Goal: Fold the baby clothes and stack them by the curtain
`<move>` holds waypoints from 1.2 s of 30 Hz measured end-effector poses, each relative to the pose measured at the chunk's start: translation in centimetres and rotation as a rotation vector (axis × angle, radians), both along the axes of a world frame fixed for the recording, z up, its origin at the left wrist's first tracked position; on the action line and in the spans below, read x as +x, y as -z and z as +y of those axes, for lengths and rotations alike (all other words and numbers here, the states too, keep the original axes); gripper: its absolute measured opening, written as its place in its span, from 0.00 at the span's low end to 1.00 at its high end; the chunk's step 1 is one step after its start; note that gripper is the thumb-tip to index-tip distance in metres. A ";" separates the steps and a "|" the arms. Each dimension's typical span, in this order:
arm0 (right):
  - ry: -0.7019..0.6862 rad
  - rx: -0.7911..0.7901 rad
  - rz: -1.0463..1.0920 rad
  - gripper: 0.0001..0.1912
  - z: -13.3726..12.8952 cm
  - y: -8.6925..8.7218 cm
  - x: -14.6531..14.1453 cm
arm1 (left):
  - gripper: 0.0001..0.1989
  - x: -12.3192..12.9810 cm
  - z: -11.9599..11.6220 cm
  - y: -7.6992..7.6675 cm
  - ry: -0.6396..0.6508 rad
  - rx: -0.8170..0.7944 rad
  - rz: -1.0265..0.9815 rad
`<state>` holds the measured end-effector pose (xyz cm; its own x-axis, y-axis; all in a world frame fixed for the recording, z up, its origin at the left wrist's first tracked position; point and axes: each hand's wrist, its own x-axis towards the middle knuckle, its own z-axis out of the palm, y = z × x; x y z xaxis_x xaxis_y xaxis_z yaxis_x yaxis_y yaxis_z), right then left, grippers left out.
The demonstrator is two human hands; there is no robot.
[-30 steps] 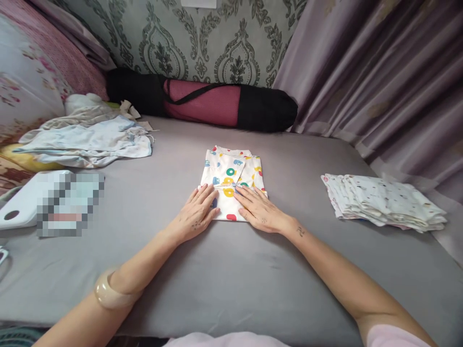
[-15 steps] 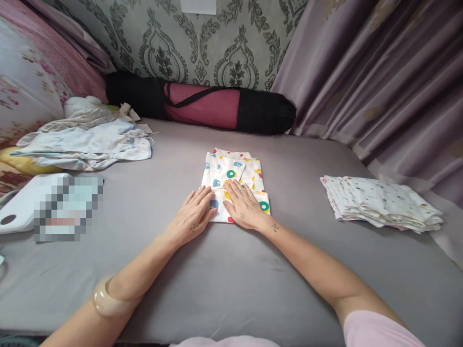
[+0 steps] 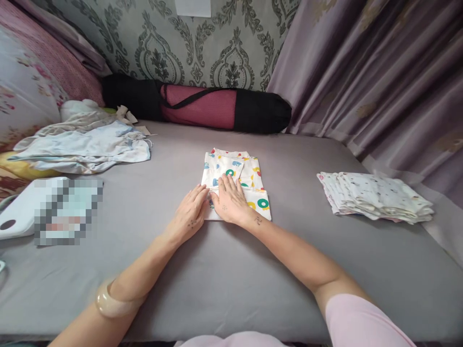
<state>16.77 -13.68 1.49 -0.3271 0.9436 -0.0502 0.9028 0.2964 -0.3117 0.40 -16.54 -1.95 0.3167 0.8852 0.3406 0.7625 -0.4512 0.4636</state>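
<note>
A small white garment [image 3: 249,166] with a colourful print of green rings and blue, yellow and red shapes lies folded on the grey sheet [image 3: 231,274]. Flat on its middle rests my right hand [image 3: 230,198], fingers stretched out and pointing away from me. My left hand [image 3: 191,208] lies at the garment's left edge, fingers extended and its fingertips touching the cloth. Part of the garment's near-left side is hidden under both hands.
To the right sits a stack of folded white printed cloths [image 3: 376,195]. Rumpled pale cloths [image 3: 90,147] lie at the left, behind a white case-like object [image 3: 32,202] and a blurred-out item [image 3: 70,212]. A black and maroon long bag [image 3: 198,106] lies along the wall.
My right hand has slid left across the garment, uncovering more of its right side. My left hand has shifted slightly left, toward the garment's edge. The camera view has turned a little.
</note>
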 end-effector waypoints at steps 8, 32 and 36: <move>0.037 0.031 -0.031 0.36 0.2 1.5 -0.6 | 0.18 -0.2 0.1 -1.2 -0.162 -0.027 -0.170; -0.053 -0.010 0.038 0.33 -0.4 1.1 -6.0 | 0.21 -0.2 0.1 -2.6 -0.378 -0.222 -0.340; -0.077 -0.021 0.151 0.33 -0.5 0.4 -3.4 | 0.21 -0.3 0.0 -2.3 -0.327 -0.194 -0.291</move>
<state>13.38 -14.14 1.11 -0.4037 0.9148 -0.0147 0.8201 0.3547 -0.4490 0.10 -16.56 0.40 -0.0726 0.9786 0.1924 0.6763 -0.0935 0.7307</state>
